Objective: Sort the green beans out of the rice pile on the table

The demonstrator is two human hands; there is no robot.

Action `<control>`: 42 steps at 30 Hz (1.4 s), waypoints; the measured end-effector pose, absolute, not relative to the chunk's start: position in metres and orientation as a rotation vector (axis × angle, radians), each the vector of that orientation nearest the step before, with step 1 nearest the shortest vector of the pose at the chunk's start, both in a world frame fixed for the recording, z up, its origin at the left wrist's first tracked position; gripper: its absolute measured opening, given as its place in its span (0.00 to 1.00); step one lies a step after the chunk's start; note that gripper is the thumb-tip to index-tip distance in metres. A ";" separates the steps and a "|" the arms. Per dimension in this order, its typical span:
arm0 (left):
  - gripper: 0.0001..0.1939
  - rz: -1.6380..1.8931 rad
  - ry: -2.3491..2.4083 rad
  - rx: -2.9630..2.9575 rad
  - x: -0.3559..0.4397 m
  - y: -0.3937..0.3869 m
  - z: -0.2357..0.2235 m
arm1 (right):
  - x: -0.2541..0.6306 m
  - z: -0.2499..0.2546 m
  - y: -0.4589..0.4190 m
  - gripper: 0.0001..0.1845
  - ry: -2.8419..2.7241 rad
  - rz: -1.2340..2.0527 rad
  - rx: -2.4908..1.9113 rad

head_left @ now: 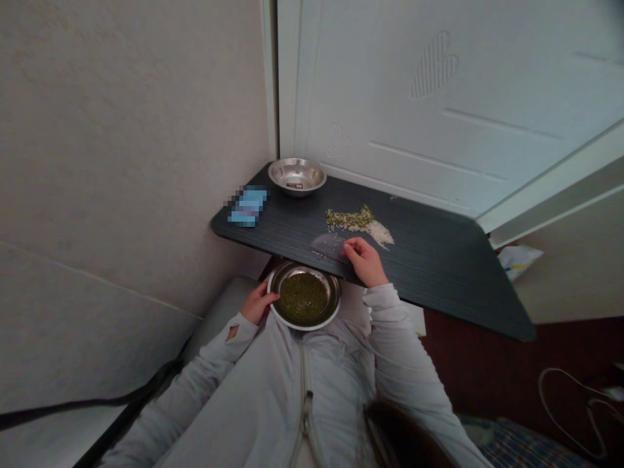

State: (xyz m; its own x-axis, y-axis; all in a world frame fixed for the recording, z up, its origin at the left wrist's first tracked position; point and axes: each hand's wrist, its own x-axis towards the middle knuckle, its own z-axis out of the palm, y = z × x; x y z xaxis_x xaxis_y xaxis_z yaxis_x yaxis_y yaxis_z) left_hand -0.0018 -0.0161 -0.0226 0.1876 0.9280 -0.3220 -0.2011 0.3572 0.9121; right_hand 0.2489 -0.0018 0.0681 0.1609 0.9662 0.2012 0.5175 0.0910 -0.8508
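My left hand grips the rim of a metal bowl on my lap, just below the table's near edge. Inside it lie many small green beans, which look like mung beans. My right hand pinches a thin translucent plastic sheet with a curved edge, low over the table by that edge. A few pale grains are by the sheet. Just beyond my right hand, a spread of green beans mixed with pale grains touches a heap of white grains, apparently rice.
The dark table spans in front of me. A second metal bowl with a small label stands at its far left, near a blue packet. A wall rises on the left, a white door behind. A cable lies on the floor.
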 end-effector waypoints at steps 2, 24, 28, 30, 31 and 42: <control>0.24 0.947 1.075 0.851 -0.002 -0.016 -0.022 | 0.249 0.068 -0.002 0.10 -1.484 0.637 -1.551; 0.25 0.939 1.068 0.789 0.001 -0.019 -0.016 | 0.250 0.069 -0.004 0.09 -1.589 0.632 -1.566; 0.25 0.952 1.063 0.781 0.002 -0.019 -0.016 | 0.250 0.067 -0.003 0.10 -1.553 0.625 -1.553; 0.25 0.953 1.058 0.776 0.002 -0.019 -0.015 | 0.250 0.066 -0.002 0.10 -1.531 0.623 -1.555; 0.25 0.952 1.056 0.776 0.001 -0.019 -0.015 | 0.251 0.066 -0.002 0.10 -1.525 0.623 -1.558; 0.22 0.949 1.083 0.813 -0.001 -0.018 -0.018 | 0.250 0.068 -0.003 0.10 -1.579 0.615 -1.572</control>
